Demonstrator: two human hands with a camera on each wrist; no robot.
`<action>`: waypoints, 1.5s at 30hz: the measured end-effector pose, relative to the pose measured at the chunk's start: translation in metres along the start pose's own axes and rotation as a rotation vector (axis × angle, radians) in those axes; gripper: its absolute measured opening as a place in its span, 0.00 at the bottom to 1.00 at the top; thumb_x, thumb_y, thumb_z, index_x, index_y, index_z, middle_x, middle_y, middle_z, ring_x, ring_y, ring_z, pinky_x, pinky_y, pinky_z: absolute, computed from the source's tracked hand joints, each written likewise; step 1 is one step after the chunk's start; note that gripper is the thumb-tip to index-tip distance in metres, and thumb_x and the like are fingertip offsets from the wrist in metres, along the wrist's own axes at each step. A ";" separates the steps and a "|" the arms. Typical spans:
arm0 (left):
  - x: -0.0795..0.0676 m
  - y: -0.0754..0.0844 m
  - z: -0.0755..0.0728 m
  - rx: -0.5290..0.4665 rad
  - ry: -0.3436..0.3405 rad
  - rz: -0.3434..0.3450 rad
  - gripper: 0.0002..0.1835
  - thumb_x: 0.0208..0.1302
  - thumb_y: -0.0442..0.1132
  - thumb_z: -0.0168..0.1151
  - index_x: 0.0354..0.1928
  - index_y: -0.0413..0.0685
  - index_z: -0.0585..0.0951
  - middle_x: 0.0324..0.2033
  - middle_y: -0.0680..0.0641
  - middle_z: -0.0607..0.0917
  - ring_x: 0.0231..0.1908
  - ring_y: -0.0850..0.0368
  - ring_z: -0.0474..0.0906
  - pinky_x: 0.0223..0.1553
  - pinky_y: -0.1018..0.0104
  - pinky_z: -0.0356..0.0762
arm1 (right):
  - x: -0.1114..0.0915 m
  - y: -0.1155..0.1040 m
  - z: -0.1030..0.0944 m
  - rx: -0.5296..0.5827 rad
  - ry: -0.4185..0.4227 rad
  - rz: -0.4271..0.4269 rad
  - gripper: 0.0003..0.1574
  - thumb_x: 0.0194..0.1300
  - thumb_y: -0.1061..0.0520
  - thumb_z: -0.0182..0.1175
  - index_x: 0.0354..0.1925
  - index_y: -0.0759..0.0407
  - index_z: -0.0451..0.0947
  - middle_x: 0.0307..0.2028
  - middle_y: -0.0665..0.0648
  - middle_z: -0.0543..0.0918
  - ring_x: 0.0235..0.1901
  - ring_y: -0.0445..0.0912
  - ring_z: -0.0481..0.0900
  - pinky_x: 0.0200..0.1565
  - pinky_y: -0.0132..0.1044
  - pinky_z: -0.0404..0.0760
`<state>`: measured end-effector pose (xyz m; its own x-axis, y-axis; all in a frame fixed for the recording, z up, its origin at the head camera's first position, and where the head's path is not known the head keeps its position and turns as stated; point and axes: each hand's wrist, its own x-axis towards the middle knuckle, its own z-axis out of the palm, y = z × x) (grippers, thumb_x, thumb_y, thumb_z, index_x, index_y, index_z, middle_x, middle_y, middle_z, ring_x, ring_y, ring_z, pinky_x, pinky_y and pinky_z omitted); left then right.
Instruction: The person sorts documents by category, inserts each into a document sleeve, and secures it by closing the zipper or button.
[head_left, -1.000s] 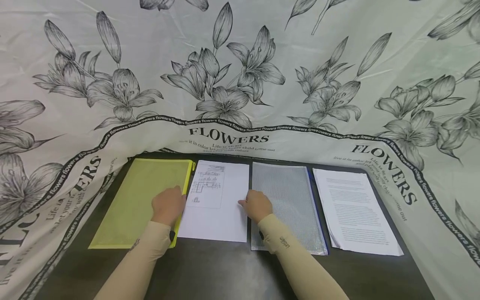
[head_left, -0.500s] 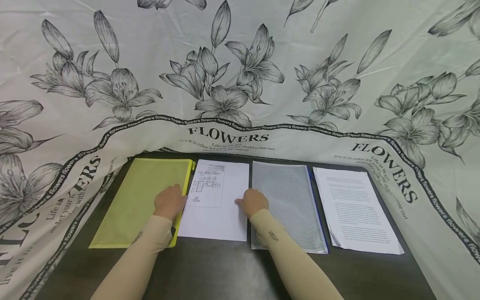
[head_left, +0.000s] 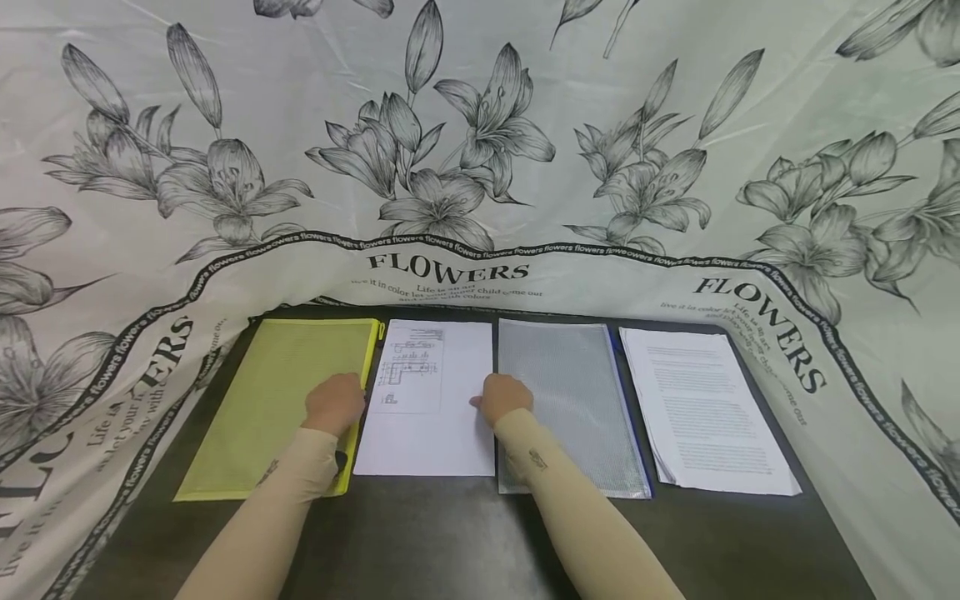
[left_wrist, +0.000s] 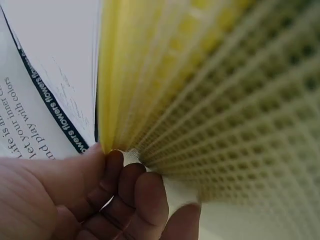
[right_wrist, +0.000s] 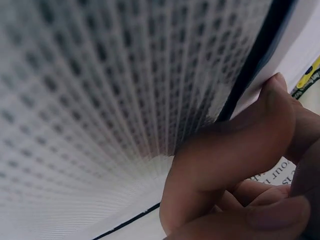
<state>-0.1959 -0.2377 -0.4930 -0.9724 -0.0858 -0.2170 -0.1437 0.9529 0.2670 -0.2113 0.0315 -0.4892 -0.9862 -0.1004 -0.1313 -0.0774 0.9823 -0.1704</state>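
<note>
A stack of white paper point(head_left: 424, 446) with a line drawing on its top sheet lies between two mesh zip folders. My left hand point(head_left: 334, 404) rests on the yellow mesh folder point(head_left: 262, 392) at its right edge. In the left wrist view its fingers are curled, with fingertips and thumb point(left_wrist: 92, 157) right at the yellow edge. My right hand point(head_left: 507, 400) rests at the left edge of the grey mesh folder point(head_left: 577, 392). Its fingers are curled too, and its thumb points left over the paper's right edge. The right fingertips are partly hidden in the right wrist view.
A second stack of printed pages point(head_left: 708, 408) lies at the right, beside the grey folder's blue zip edge. All of it sits on a dark table point(head_left: 435, 542). A white flower-print cloth point(head_left: 540, 208) hangs around the back and both sides.
My right hand has shifted slightly left, so its thumb reaches over the paper edge. My left hand has stayed almost in place. The whole view has turned a little.
</note>
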 end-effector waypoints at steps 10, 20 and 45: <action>-0.003 0.007 -0.004 0.084 0.137 0.059 0.07 0.68 0.29 0.60 0.35 0.29 0.81 0.22 0.40 0.79 0.22 0.50 0.76 0.21 0.59 0.77 | 0.007 0.003 0.004 -0.046 -0.010 -0.001 0.29 0.64 0.35 0.65 0.38 0.61 0.86 0.21 0.56 0.80 0.20 0.46 0.78 0.25 0.38 0.81; -0.007 0.010 0.001 0.062 0.202 -0.029 0.26 0.70 0.25 0.48 0.66 0.16 0.58 0.23 0.32 0.80 0.22 0.42 0.81 0.23 0.51 0.81 | 0.011 0.002 0.014 -0.015 -0.007 0.018 0.31 0.62 0.35 0.67 0.40 0.63 0.85 0.25 0.58 0.83 0.25 0.49 0.83 0.28 0.43 0.84; -0.011 0.016 -0.004 0.124 0.156 -0.030 0.09 0.71 0.29 0.51 0.42 0.25 0.74 0.25 0.33 0.79 0.24 0.44 0.79 0.24 0.49 0.81 | 0.015 -0.010 0.001 0.183 -0.105 0.233 0.28 0.58 0.43 0.74 0.42 0.66 0.86 0.35 0.62 0.88 0.33 0.52 0.86 0.36 0.45 0.86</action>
<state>-0.1887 -0.2224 -0.4823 -0.9861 -0.1493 -0.0723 -0.1584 0.9769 0.1432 -0.2254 0.0201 -0.4901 -0.9532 0.0985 -0.2858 0.1855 0.9371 -0.2957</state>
